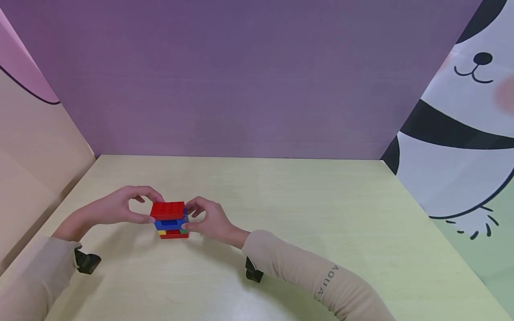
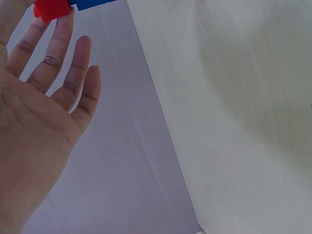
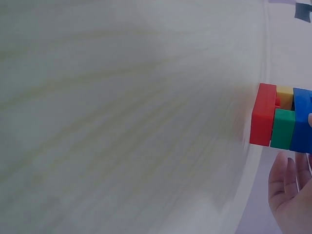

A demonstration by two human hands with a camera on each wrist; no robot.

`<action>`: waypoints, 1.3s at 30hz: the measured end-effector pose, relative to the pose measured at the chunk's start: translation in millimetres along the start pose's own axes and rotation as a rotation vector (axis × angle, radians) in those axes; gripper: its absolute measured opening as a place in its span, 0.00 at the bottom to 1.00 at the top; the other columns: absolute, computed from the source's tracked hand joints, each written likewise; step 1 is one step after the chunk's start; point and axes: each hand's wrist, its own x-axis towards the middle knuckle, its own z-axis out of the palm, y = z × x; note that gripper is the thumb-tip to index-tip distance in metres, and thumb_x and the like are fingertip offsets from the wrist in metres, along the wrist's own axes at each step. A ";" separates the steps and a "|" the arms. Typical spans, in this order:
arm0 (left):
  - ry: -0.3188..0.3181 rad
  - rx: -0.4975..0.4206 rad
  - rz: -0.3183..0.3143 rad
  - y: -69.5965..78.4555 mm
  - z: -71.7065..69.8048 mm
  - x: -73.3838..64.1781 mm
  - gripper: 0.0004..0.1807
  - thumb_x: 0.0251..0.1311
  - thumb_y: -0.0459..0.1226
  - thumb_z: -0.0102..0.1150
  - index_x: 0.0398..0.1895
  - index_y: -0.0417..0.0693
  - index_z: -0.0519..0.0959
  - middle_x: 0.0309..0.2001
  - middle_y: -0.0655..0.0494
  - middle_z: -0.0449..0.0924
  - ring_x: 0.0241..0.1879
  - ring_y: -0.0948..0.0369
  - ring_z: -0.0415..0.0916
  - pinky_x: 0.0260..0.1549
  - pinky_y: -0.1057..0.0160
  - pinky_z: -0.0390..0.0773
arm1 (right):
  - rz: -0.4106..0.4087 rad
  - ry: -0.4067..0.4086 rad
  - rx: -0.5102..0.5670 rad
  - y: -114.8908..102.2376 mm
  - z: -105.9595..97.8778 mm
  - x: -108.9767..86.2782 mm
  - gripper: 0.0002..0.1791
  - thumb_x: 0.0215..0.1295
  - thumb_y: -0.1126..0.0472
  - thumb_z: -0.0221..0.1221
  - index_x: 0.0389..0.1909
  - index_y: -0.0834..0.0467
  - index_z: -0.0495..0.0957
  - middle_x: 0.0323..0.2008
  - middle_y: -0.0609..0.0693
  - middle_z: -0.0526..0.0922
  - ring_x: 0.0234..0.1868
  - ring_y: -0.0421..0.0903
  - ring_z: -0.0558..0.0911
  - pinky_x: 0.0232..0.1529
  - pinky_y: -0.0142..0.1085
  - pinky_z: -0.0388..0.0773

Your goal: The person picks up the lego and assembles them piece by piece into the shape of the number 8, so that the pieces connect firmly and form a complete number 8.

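A stack of toy building bricks stands on the table. On top is a red brick (image 1: 167,210) with studs, and my left hand (image 1: 114,206) pinches its left end between thumb and fingertips. Below it lies a blue brick layer (image 1: 169,224), gripped at its right end by the thumb and fingers of my right hand (image 1: 217,221). Under the blue, a green brick (image 3: 283,129) and a yellow brick (image 3: 284,91) sit on a red bottom brick (image 3: 263,114). In the left wrist view the outer fingers of the left hand are spread, away from the bricks.
The pale wood table (image 1: 305,214) reaches back to a purple wall panel (image 1: 241,80). A side panel with a cartoon panda (image 1: 458,178) borders the right, and a beige panel (image 1: 32,165) the left. Black wrist cameras hang under both sleeves.
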 end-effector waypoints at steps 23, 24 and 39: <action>0.019 -0.010 -0.043 1.6 4.1 -1.3 0.20 0.47 0.42 0.67 0.46 0.59 0.74 0.43 0.66 0.77 0.44 0.71 0.70 0.42 0.55 0.71 | -0.013 -0.019 0.077 -7.7 -9.1 4.7 0.24 0.51 0.60 0.66 0.51 0.55 0.71 0.47 0.49 0.78 0.49 0.53 0.76 0.37 0.26 0.75; 0.019 -0.005 -0.047 1.9 4.1 -1.6 0.20 0.47 0.42 0.67 0.46 0.59 0.74 0.43 0.66 0.77 0.44 0.71 0.70 0.42 0.56 0.71 | -0.024 -0.020 0.087 -8.5 -9.6 4.9 0.24 0.52 0.60 0.65 0.51 0.55 0.71 0.48 0.49 0.77 0.49 0.53 0.76 0.36 0.26 0.76; 0.021 -0.007 -0.066 3.0 4.1 -2.0 0.21 0.47 0.42 0.68 0.46 0.60 0.75 0.43 0.66 0.77 0.44 0.71 0.71 0.41 0.61 0.72 | -0.089 -0.039 0.115 -10.5 -12.9 5.5 0.18 0.57 0.61 0.61 0.49 0.55 0.74 0.47 0.50 0.79 0.48 0.55 0.76 0.35 0.26 0.77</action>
